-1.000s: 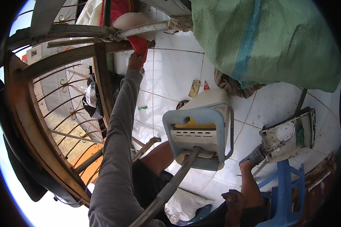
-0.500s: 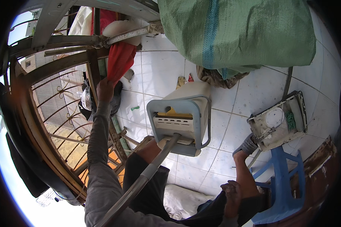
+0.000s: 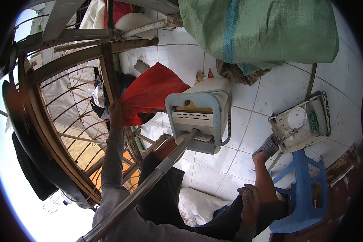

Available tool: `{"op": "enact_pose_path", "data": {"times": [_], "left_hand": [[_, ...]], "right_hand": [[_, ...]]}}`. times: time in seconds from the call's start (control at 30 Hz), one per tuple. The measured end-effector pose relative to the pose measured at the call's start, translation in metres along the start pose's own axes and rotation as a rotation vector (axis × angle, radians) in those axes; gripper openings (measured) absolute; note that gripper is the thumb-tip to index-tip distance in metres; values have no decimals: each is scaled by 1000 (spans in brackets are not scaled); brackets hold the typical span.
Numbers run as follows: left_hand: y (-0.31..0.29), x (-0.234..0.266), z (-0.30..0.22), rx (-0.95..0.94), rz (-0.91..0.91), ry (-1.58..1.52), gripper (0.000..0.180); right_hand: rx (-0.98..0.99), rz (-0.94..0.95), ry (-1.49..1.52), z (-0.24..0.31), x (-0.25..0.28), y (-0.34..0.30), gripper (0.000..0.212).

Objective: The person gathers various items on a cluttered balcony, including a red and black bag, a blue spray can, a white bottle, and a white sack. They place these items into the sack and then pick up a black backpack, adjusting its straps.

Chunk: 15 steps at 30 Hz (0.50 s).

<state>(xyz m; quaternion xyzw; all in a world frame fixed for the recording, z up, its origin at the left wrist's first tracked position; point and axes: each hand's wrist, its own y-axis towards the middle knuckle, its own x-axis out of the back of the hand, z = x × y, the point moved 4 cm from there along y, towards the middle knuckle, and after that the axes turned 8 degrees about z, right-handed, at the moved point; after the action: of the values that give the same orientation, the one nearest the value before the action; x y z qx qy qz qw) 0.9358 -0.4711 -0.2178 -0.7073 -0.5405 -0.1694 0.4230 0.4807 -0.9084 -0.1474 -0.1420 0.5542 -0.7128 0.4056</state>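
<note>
Red cloth point(image 3: 153, 90) was L of frame ctr, spread in the air over the floor tiles point(image 3: 177, 60); long axis ran approx. lower L to upper R. L hand point(image 3: 115, 115) was clamped on its lower-L end, so cloth lay up & R of that hand. R hand point(image 3: 249, 197) was well apart, lower R of ctr by the thigh, fingers curled; couldn't tell if it held anything. L hand clearly nearer. Cloth's R tip reached the grey-framed appliance point(image 3: 193, 117) at ctr, contact unclear; metal pole point(image 3: 163, 165) ran from it to the bottom edge. Wooden frame point(image 3: 68, 63) upper L, green sack point(image 3: 266, 32) top R, blue stool point(image 3: 300, 181) lower R.
</note>
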Motion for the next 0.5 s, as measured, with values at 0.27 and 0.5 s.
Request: {"op": "enact_pose_path", "data": {"times": [0.27,0.5], "left_hand": [[-109,16,55,407,-219,-1002,46],[-311,68,-42,447,-269,-1517,40]], "right_hand": [[166,93,-206,-33,46,-25,28],[464,358,-751,-8,20,-106,65]]}}
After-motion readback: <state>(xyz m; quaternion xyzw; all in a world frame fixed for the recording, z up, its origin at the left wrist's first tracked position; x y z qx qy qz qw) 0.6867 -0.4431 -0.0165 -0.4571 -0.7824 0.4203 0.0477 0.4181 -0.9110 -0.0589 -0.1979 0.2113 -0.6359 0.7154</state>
